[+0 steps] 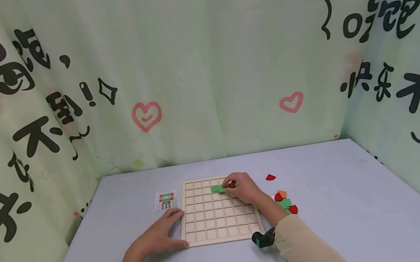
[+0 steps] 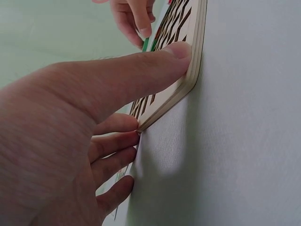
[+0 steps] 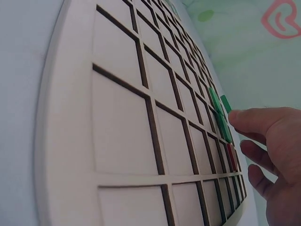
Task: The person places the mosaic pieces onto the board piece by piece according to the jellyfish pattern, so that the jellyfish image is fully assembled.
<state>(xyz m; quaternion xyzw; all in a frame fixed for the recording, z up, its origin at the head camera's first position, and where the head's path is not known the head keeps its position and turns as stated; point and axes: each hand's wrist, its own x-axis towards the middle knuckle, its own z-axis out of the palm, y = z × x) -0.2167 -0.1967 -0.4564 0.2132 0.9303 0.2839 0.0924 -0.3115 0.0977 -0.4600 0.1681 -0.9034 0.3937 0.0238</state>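
Observation:
A pale wooden grid board (image 1: 209, 224) lies on the table. My left hand (image 1: 163, 233) touches its left side; in the left wrist view the thumb (image 2: 176, 54) presses on the front corner and the other fingers are spread along the edge. Over the far rows, my right hand (image 1: 243, 188) pinches a small green tile (image 3: 226, 103) between thumb and finger. Below that tile, more green tiles (image 3: 223, 126) sit in the grid's cells, with a dark red piece (image 3: 231, 157) beside them. The fingertips partly hide the held tile.
A small pattern card (image 1: 165, 200) with a coloured figure lies left of the board. Several red, green and orange pieces (image 1: 285, 203) are piled at the board's right, and one red piece (image 1: 270, 177) lies farther back. A printed curtain (image 1: 212, 82) surrounds the table.

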